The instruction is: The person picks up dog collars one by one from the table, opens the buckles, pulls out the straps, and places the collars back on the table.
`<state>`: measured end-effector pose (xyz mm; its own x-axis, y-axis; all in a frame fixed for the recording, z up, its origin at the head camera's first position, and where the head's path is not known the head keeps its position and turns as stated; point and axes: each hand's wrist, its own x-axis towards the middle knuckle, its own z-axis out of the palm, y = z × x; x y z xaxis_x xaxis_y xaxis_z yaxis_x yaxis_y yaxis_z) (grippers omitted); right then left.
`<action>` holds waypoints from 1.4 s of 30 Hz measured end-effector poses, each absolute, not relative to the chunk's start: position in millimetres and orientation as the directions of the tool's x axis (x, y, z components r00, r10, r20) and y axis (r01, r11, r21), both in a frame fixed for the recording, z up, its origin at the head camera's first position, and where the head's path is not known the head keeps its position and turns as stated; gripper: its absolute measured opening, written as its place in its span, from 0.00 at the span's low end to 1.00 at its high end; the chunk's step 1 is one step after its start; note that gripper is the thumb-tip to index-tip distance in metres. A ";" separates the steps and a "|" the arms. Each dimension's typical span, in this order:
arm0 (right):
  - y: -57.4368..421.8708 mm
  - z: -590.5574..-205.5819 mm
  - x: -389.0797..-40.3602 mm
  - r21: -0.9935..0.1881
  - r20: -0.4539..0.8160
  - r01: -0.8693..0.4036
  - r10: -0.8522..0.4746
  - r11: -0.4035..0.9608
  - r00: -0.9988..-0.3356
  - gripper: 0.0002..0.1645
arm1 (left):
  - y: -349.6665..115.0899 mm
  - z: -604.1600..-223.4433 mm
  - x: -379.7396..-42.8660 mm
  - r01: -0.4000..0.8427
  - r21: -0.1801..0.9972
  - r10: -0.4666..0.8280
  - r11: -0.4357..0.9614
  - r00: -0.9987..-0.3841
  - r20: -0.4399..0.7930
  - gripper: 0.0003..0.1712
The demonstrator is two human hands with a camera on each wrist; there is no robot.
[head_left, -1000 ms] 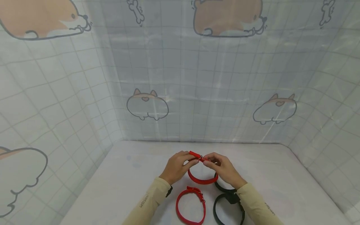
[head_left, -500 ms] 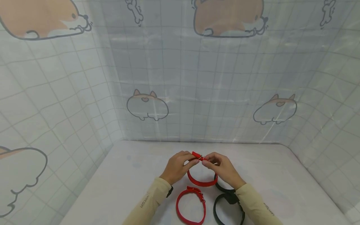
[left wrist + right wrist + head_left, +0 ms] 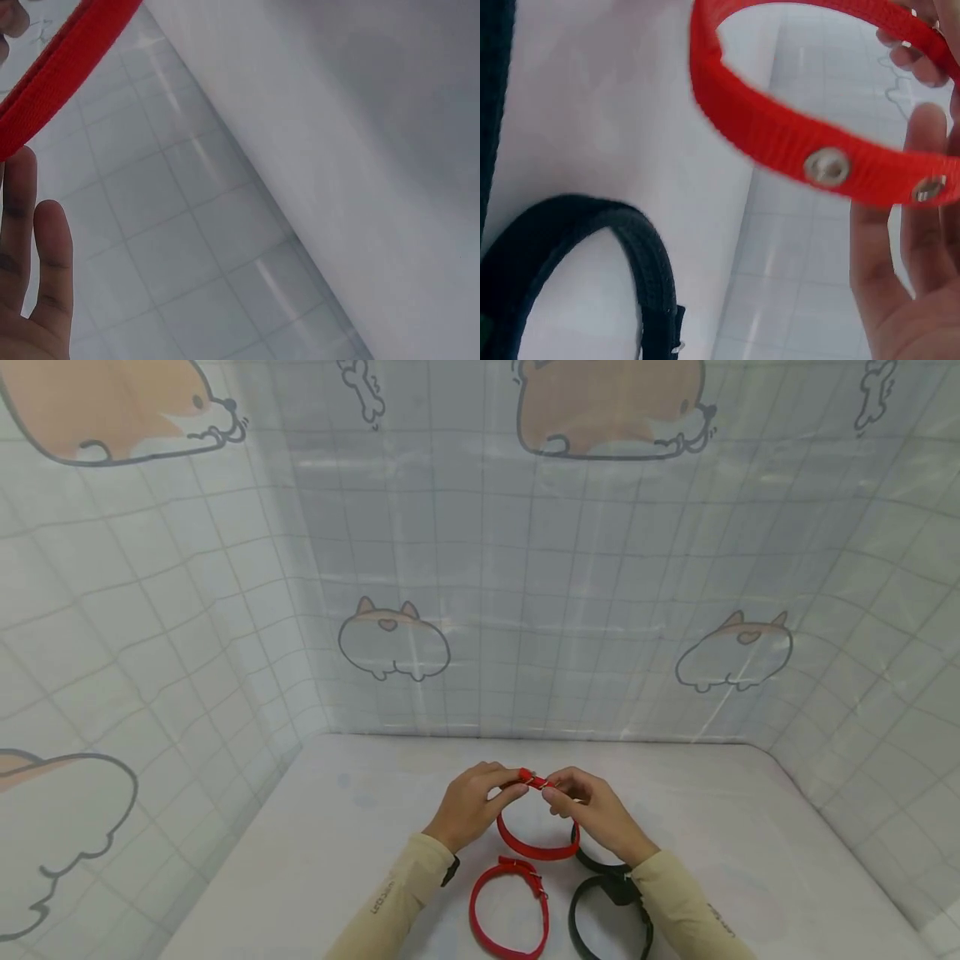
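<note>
Both hands hold a red collar (image 3: 536, 852) up above the white table, its loop hanging down toward me. My left hand (image 3: 468, 806) pinches the strap just left of the metal buckle (image 3: 534, 779). On the other side, my right hand (image 3: 596, 810) pinches the strap between thumb and fingers. Round metal eyelets (image 3: 827, 166) show along the collar in the right wrist view. Only a stretch of the red strap (image 3: 71, 71) and some fingers of the left hand appear in the left wrist view.
A second red collar (image 3: 474, 906), buckled into a ring, lies nearer me on the table (image 3: 315, 860). To its right lies a black collar (image 3: 573, 920) with a black box (image 3: 619, 889). Another black collar (image 3: 600, 867) lies behind it, partly under my right forearm. A tile-patterned curtain (image 3: 480, 693) surrounds the table.
The red strap end at the buckle has shifted right, and less of it sticks out past my left fingers. The loop hangs slightly lower and farther left.
</note>
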<state>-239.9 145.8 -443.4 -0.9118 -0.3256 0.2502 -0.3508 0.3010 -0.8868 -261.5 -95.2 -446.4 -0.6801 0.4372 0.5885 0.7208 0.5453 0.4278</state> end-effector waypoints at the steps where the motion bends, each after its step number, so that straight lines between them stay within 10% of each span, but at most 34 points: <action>1: 144.9 -443.5 -240.0 -0.888 0.250 -0.346 -0.315 0.302 -0.916 0.13 | -94.2 -446.6 -261.1 0.727 0.419 0.441 0.544 -0.673 0.594 0.15; 42: 151.6 -444.2 -245.2 -0.903 0.211 -0.304 -0.304 0.302 -0.929 0.17 | -101.0 -446.7 -267.9 0.738 0.409 0.419 0.537 -0.654 0.630 0.18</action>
